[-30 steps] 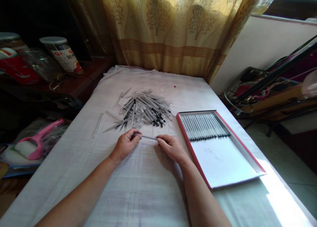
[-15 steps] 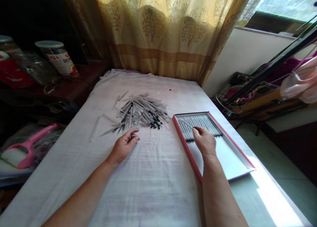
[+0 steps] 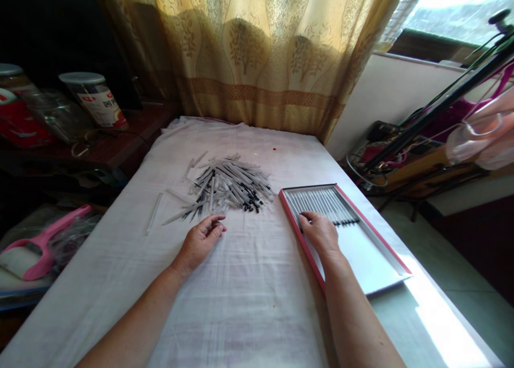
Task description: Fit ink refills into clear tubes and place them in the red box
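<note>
Left hand [image 3: 199, 243] half-curled, grip loosely parted, right hand [image 3: 322, 234] lowered over tray [image 3: 366, 258] (its grip hidden)

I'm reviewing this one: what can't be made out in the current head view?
All in the head view:
1. Right hand: it hides part of the row of pens in the box; whether it grips one is unclear.
2. Pile of pens: they overlap, so no sure count.
3. Red speck: too small to identify.
4. Red container: cut off by the left edge.
</note>
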`<action>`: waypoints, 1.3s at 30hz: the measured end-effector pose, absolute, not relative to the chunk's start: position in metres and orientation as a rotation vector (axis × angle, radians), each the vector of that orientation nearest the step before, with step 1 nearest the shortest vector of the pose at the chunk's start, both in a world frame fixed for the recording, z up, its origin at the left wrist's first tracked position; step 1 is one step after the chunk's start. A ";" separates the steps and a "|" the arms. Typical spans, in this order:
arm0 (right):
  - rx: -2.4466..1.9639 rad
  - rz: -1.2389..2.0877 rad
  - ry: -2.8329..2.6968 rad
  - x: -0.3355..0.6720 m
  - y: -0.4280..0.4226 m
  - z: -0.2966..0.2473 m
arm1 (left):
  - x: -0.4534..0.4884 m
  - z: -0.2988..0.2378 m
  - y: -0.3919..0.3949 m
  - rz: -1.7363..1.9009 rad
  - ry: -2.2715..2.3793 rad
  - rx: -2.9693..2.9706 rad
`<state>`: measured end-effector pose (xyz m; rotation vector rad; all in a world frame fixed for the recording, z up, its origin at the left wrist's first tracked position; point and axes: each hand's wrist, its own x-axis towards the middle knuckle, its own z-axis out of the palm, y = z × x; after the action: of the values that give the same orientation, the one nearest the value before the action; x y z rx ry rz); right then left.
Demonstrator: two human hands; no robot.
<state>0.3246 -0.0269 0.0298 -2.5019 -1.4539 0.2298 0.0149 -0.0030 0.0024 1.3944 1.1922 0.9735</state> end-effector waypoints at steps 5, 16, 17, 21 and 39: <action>-2.533 0.128 -1.512 0.319 -0.031 0.041 | 0.012 0.004 -0.001 1.004 1.201 1.359; -2.004 0.120 -1.830 0.229 0.007 0.042 | 0.006 -0.004 0.004 1.092 1.218 1.335; -2.016 0.130 -1.834 0.221 0.015 0.040 | 0.006 -0.005 0.004 1.089 1.215 1.342; -2.117 0.145 -1.833 0.201 0.043 0.035 | 0.006 -0.004 0.004 1.072 1.211 1.345; -1.504 0.300 -1.402 0.229 -0.012 0.019 | 0.005 -0.007 0.001 1.305 1.397 1.943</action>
<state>0.2288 -0.0125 0.0187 -1.5037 -1.4024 0.2996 0.0052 0.0015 -0.0074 1.9428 1.3971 1.3050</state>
